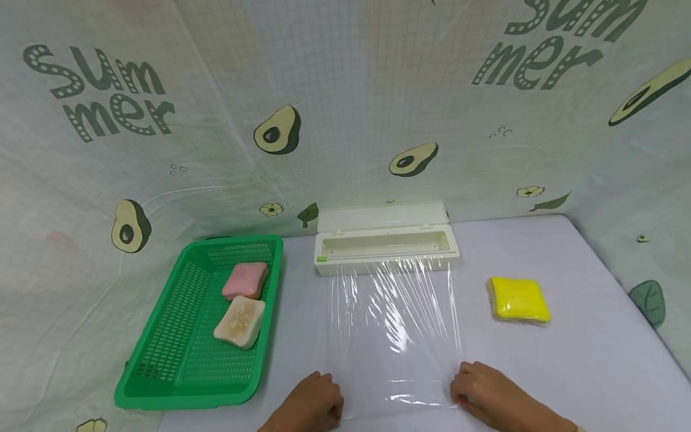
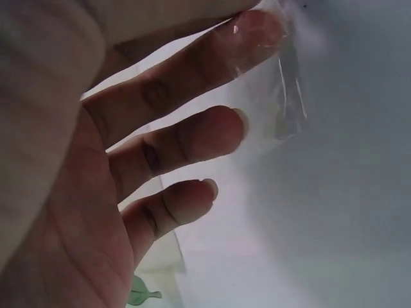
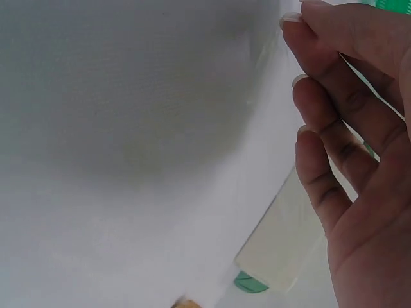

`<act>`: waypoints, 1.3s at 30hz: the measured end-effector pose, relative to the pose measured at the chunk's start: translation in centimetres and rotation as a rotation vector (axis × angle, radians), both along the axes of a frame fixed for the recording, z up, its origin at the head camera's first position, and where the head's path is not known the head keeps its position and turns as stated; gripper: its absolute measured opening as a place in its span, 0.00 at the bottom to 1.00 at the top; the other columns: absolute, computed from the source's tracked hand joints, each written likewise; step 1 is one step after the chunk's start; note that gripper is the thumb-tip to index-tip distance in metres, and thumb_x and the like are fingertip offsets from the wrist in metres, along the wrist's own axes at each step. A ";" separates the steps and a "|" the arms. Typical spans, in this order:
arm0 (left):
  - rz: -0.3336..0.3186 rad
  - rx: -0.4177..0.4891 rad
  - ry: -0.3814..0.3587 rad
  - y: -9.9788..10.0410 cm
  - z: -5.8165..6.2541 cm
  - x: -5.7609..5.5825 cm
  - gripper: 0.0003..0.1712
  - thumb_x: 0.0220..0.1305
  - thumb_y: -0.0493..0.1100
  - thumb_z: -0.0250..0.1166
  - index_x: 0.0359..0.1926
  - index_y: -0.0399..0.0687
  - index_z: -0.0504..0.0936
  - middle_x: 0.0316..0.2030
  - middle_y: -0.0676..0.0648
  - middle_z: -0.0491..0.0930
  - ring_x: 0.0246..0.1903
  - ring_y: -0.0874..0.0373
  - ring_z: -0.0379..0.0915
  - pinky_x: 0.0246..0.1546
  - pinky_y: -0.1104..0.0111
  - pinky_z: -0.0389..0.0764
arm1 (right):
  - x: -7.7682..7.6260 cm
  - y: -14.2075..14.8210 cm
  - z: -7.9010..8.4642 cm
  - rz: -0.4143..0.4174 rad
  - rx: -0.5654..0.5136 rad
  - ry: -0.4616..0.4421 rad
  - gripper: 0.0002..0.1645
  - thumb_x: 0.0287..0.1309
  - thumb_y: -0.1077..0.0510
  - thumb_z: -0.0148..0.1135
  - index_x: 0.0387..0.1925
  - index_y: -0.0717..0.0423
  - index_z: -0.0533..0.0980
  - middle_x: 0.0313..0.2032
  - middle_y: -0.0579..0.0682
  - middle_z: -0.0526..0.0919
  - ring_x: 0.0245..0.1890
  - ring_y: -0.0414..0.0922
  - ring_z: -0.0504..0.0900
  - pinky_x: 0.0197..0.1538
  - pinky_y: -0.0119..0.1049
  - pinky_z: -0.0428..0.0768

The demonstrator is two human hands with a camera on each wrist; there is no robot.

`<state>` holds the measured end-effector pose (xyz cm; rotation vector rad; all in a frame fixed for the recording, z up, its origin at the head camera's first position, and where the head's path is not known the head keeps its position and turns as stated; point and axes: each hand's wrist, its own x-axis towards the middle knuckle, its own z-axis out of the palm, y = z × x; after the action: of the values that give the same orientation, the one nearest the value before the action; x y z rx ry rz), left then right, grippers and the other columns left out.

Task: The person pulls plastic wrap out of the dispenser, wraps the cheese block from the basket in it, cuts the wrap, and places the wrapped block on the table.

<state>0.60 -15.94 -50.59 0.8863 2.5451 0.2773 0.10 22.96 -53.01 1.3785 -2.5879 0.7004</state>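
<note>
A sheet of clear plastic wrap (image 1: 396,342) stretches over the table from a white wrap dispenser box (image 1: 385,246) with its lid raised. My left hand (image 1: 313,402) pinches the sheet's near left corner; in the left wrist view, film (image 2: 289,96) clings at the fingertips while the other fingers lie apart. At the near right corner my right hand (image 1: 488,393) pinches the film between thumb and index finger. Beyond the right hand lies a yellow block wrapped in clear film (image 1: 519,300), possibly a soap bar.
At the left stands a green perforated basket (image 1: 186,396). It holds a pink soap bar (image 1: 245,280) and a white soap bar with a brownish top (image 1: 241,322). A printed cloth (image 1: 345,90) hangs behind the table (image 1: 583,336) and down its sides.
</note>
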 end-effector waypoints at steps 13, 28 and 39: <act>-0.084 0.163 0.089 -1.1 2.6 0.4 0.10 0.59 0.53 0.81 0.39 0.60 0.91 0.29 0.68 0.78 0.32 0.76 0.64 0.35 0.82 0.64 | 0.0 -0.2 -1.6 0.074 -0.018 0.123 0.26 0.25 0.66 0.85 0.23 0.37 0.79 0.27 0.28 0.77 0.33 0.30 0.69 0.37 0.19 0.65; 0.034 0.345 0.594 -8.1 11.6 -3.5 0.15 0.55 0.39 0.81 0.44 0.56 0.88 0.34 0.62 0.82 0.36 0.65 0.75 0.38 0.66 0.78 | -0.1 0.0 -1.4 0.072 -0.018 0.088 0.20 0.33 0.62 0.86 0.25 0.37 0.83 0.31 0.28 0.80 0.35 0.30 0.71 0.39 0.21 0.68; 0.184 0.294 0.381 -15.7 10.6 -8.6 0.24 0.62 0.35 0.76 0.59 0.42 0.82 0.54 0.42 0.84 0.54 0.42 0.80 0.51 0.43 0.80 | 0.0 -0.1 -1.2 0.077 -0.024 0.083 0.22 0.29 0.63 0.87 0.24 0.37 0.84 0.30 0.28 0.81 0.35 0.29 0.71 0.39 0.19 0.68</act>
<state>-7.98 -31.69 -40.01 0.8775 3.0006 0.6036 0.12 22.84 -54.18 1.4748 -2.4665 0.6682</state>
